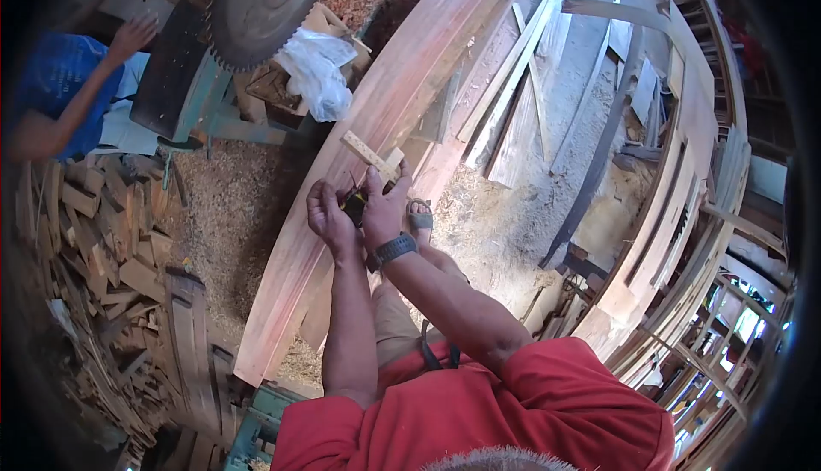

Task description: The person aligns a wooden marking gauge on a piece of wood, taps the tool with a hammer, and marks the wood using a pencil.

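My left hand is closed, with its fingertips pinched at a small black-and-yellow object that looks like a tape measure and is partly hidden between my hands. My right hand, with a dark watch at the wrist, is closed around a pale wooden marking gauge, a short stick with a crossing block near its end. Some of the right fingers also touch the dark object. Beneath both hands runs a long reddish wooden plank, slanting from lower left to upper right.
A large circular saw blade stands at the upper left, near a white plastic bag. Another person's hand is beyond it. Wood offcuts are heaped at left; loose boards and curved planks lie to the right.
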`<move>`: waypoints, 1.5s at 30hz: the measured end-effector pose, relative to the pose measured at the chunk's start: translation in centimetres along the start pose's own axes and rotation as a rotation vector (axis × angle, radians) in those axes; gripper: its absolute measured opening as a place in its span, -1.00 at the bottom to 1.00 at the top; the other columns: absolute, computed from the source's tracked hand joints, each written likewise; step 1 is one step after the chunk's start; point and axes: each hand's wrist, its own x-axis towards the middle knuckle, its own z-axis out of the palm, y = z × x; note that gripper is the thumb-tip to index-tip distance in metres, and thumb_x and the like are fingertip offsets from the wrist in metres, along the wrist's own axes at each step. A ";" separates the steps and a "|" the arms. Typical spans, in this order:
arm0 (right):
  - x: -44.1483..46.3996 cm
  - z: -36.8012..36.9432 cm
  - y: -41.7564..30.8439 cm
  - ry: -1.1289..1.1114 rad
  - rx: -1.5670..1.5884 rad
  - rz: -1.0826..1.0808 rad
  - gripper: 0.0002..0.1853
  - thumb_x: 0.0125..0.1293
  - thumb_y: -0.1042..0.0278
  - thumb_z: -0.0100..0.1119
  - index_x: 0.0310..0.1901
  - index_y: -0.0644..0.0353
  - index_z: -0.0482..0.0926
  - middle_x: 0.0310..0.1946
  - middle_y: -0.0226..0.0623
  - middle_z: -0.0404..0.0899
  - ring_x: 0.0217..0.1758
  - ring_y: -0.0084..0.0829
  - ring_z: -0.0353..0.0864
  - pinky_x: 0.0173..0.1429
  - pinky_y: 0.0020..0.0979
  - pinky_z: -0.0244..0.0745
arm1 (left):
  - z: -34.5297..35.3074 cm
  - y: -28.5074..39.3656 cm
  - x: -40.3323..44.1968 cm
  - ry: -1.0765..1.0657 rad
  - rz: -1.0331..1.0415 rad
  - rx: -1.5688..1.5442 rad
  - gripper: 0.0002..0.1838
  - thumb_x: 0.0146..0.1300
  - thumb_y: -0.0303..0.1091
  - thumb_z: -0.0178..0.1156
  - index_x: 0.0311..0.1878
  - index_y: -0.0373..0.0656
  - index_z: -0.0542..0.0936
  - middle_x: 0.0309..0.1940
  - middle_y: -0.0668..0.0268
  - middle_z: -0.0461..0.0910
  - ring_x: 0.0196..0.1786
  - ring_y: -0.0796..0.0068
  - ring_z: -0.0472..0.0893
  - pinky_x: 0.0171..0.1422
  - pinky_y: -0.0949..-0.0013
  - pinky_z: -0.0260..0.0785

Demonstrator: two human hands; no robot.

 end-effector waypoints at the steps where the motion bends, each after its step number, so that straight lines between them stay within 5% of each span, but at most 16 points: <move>1: 0.1 -0.1 0.1 -0.022 0.072 0.008 -0.23 0.58 0.29 0.28 0.64 0.16 0.06 0.02 -0.20 0.60 -0.10 -0.49 0.64 -0.01 -0.43 0.60 | -0.4 -1.1 1.0 0.003 0.006 -0.001 -0.80 0.60 -0.34 0.21 0.14 -0.21 0.62 -0.24 0.35 0.64 -0.25 0.59 0.60 -0.16 0.47 0.55; 3: 0.6 -0.1 1.4 -0.085 0.149 0.004 -0.22 0.59 0.29 0.26 0.65 0.16 0.03 -0.02 -0.26 0.59 -0.15 -0.55 0.60 -0.05 -0.42 0.60 | -1.6 -2.7 3.8 -0.024 0.045 -0.073 -0.76 0.58 -0.33 0.25 0.18 -0.22 0.63 -0.11 0.34 0.64 -0.16 0.60 0.58 -0.07 0.47 0.53; 4: 1.0 -0.1 1.5 -0.126 0.163 0.013 -0.23 0.61 0.25 0.25 0.64 0.16 0.02 0.01 -0.25 0.60 -0.10 -0.50 0.66 0.00 -0.39 0.64 | -0.2 -0.3 3.5 0.061 0.066 0.063 -0.70 0.55 -0.32 0.29 0.23 -0.24 0.63 0.01 0.33 0.64 -0.08 0.58 0.58 -0.01 0.48 0.51; 7: 0.9 0.6 0.1 -0.200 0.397 0.171 -0.25 0.62 0.13 0.22 0.63 0.11 0.03 0.11 -0.17 0.61 0.04 -0.28 0.75 0.14 -0.29 0.70 | 1.0 1.9 5.4 0.031 -0.018 -0.163 -0.64 0.54 -0.30 0.30 0.27 -0.28 0.61 0.13 0.22 0.65 0.03 0.45 0.63 0.09 0.34 0.57; 14: 0.5 -2.9 -3.0 -0.180 0.382 0.283 -0.40 0.60 0.14 0.23 0.51 -0.02 0.18 0.05 -0.21 0.58 0.03 -0.25 0.72 0.14 -0.10 0.72 | 3.1 8.4 16.6 0.153 0.110 -0.231 -0.58 0.46 -0.29 0.33 0.28 -0.28 0.60 0.12 0.15 0.66 0.04 0.22 0.68 0.13 0.12 0.61; 17: 0.8 -9.2 -0.6 -0.099 0.276 0.309 -0.32 0.57 0.15 0.28 0.56 -0.02 0.14 0.03 -0.24 0.61 0.00 -0.26 0.73 0.11 -0.10 0.73 | 5.0 11.0 21.6 0.137 0.284 -0.131 -0.79 0.41 -0.41 0.26 0.07 -0.20 0.64 -0.03 0.25 0.66 -0.09 0.25 0.67 0.04 0.08 0.64; 18: 0.9 -11.7 -0.1 -0.051 0.209 0.334 -0.27 0.55 0.16 0.30 0.59 -0.02 0.12 0.01 -0.25 0.62 -0.02 -0.26 0.73 0.09 -0.10 0.73 | 1.7 8.9 31.7 -0.156 0.263 -0.233 -0.88 0.37 -0.46 0.25 -0.06 -0.15 0.61 -0.09 0.30 0.62 -0.09 0.30 0.66 0.05 0.07 0.63; 19: 0.8 -14.8 0.6 0.001 0.215 0.356 -0.27 0.54 0.16 0.31 0.58 -0.03 0.12 0.01 -0.24 0.62 -0.04 -0.26 0.74 0.08 -0.10 0.73 | 2.1 8.3 34.3 -0.186 0.248 -0.247 -0.94 0.38 -0.44 0.24 -0.13 -0.16 0.57 -0.12 0.29 0.63 -0.09 0.33 0.65 0.06 0.06 0.63; 23: -0.6 -30.2 4.2 0.347 0.008 0.349 -0.25 0.52 0.14 0.34 0.58 -0.05 0.13 0.02 -0.22 0.61 -0.12 -0.28 0.75 -0.02 -0.15 0.74 | 9.2 11.0 27.9 0.133 0.615 0.386 -0.66 0.40 -0.32 0.31 0.08 -0.41 0.68 0.01 0.02 0.74 -0.04 0.21 0.71 0.11 0.00 0.62; 30: -10.9 -44.9 7.9 0.660 -0.246 0.309 -0.19 0.49 0.19 0.38 0.62 -0.01 0.11 -0.02 -0.18 0.63 -0.30 -0.34 0.75 -0.25 -0.22 0.71 | 8.4 12.3 31.6 0.234 0.823 0.748 -0.69 0.39 -0.29 0.23 -0.02 -0.34 0.77 -0.05 -0.12 0.78 -0.03 -0.13 0.78 0.08 -0.09 0.63; 32: -14.1 -46.9 8.1 0.706 -0.190 0.395 -0.23 0.50 0.19 0.36 0.60 -0.02 0.15 -0.12 -0.26 0.63 -0.30 -0.35 0.75 -0.23 -0.19 0.71 | 9.4 12.3 30.9 0.213 0.925 0.803 -0.70 0.39 -0.31 0.20 -0.04 -0.31 0.79 -0.07 -0.12 0.78 -0.02 -0.17 0.78 0.09 -0.11 0.63; 34: -16.9 -48.7 8.5 0.732 -0.103 0.435 -0.24 0.51 0.19 0.35 0.60 -0.03 0.15 -0.15 -0.30 0.63 -0.31 -0.35 0.75 -0.22 -0.18 0.71 | 9.5 12.8 30.1 0.223 0.703 0.804 -0.70 0.39 -0.35 0.15 0.00 -0.29 0.78 -0.05 -0.12 0.78 -0.02 -0.15 0.78 0.10 -0.13 0.63; 36: -18.8 -50.4 10.3 0.749 -0.021 0.492 -0.26 0.52 0.20 0.33 0.59 -0.07 0.15 -0.24 -0.40 0.61 -0.31 -0.37 0.74 -0.19 -0.16 0.70 | 8.9 12.1 34.6 0.218 0.809 0.921 -0.70 0.41 -0.37 0.13 0.03 -0.27 0.75 -0.02 -0.10 0.77 0.02 -0.14 0.77 0.12 -0.13 0.62; 38: -20.3 -50.6 11.7 0.776 -0.073 0.504 -0.28 0.52 0.21 0.32 0.59 -0.08 0.17 -0.23 -0.41 0.61 -0.30 -0.37 0.74 -0.18 -0.16 0.70 | 10.2 11.1 32.5 0.198 0.869 0.689 -0.73 0.41 -0.37 0.17 0.04 -0.27 0.73 0.02 -0.09 0.76 0.08 -0.11 0.76 0.15 -0.10 0.61; 45: -24.1 -50.2 14.5 0.723 0.017 0.522 -0.20 0.46 0.19 0.41 0.59 -0.03 0.17 -0.09 -0.30 0.63 -0.27 -0.35 0.76 -0.20 -0.16 0.72 | 11.3 12.3 30.7 0.187 0.997 0.827 -0.73 0.42 -0.32 0.19 -0.01 -0.28 0.73 0.00 -0.12 0.76 0.08 -0.19 0.75 0.12 -0.12 0.61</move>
